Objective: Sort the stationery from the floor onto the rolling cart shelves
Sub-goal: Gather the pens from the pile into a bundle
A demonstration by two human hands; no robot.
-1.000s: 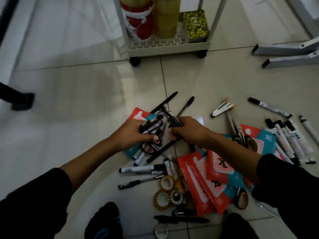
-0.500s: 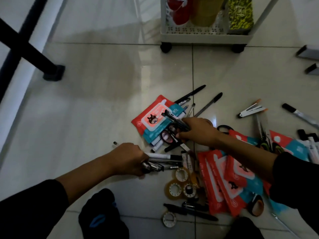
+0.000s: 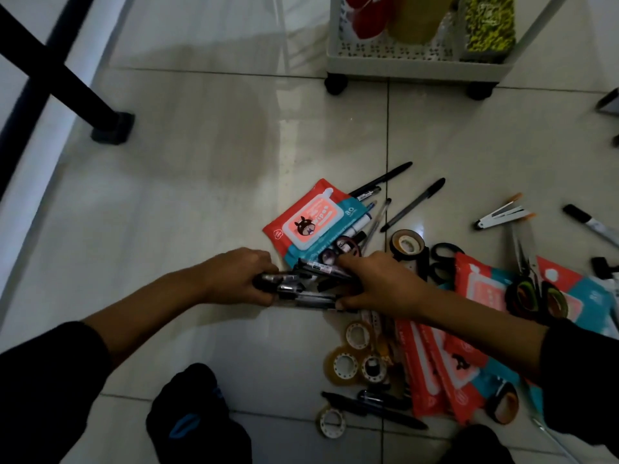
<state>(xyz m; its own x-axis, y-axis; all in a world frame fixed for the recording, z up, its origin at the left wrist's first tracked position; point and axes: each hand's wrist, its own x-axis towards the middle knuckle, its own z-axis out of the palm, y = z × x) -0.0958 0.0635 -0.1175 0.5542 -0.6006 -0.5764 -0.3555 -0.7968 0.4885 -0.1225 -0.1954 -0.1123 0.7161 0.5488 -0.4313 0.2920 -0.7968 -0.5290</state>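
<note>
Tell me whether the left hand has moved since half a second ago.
Yes. The left hand, gripping a bundle of pens, has moved up toward the wipes pack and now meets the right hand.

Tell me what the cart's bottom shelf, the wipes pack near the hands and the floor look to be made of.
Cart's bottom shelf: probably matte off-white plastic, going by its moulded rim and perforated base. Wipes pack: thin glossy plastic film, printed red and teal, with a lighter flap label on top. Floor: glazed ceramic or polished stone tile, judging by the mirror-like reflections and dark grout lines.
</note>
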